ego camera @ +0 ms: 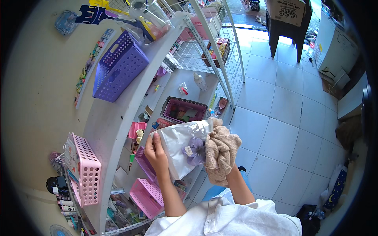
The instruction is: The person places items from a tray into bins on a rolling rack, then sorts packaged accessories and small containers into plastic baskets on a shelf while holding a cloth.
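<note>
My left hand (pixel 157 153) grips the left edge of a white plastic packet (pixel 178 147), thumb on top, in front of my chest. Against the packet's right part lies a translucent purple flower-shaped hair claw (pixel 195 152) with a small white price tag; whether it sits inside or on top is unclear. A bunched beige cloth (pixel 222 150) covers my right hand, whose fingers are hidden; only the wrist and forearm show below it. The cloth presses against the packet's right edge.
Left of me, a purple perforated basket (pixel 124 70) and a pink one (pixel 90 171) stand on the upper shelf (pixel 118 121). Below are a dark basket (pixel 184 109), a white bottle (pixel 200 82) and another pink basket (pixel 147 196). Stacked dark chairs (pixel 288 32) stand on the tiled floor (pixel 280 118).
</note>
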`<state>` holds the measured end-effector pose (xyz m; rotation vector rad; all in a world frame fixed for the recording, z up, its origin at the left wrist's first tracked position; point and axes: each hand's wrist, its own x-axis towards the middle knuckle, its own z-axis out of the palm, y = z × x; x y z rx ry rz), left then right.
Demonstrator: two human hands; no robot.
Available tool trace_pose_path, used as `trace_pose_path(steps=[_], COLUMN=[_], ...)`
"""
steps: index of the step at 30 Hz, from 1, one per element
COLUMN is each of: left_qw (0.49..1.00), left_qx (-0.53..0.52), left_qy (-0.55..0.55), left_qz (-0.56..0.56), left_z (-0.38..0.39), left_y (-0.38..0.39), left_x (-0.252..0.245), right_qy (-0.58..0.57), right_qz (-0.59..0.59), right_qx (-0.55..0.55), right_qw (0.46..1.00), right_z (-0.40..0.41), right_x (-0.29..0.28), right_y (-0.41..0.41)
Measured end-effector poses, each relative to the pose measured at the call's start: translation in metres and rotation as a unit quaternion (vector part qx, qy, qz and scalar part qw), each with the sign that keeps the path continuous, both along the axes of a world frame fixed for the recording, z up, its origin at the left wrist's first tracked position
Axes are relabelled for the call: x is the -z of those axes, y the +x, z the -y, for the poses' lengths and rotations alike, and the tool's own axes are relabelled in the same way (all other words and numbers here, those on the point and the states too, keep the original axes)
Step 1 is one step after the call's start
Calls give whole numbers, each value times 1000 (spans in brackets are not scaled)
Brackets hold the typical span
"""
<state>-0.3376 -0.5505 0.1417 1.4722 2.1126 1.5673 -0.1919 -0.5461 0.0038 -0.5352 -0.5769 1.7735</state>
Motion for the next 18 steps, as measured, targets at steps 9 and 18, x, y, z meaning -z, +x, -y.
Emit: trace_pose_path(steps=[9,18], left_qw=[902,857], left_qx=[10,285], left_qy=[-66,-390], left_qz=[-427,-180], left_z=[4,-34], left_y=[-3,0], left_x=[-31,-37], right_qy=[-101,185], right_qz=[-134,294], right_qx=[-6,46], right_qw=[986,937], right_z=[9,-5], right_x=[19,-5], right_y=[-13,-3])
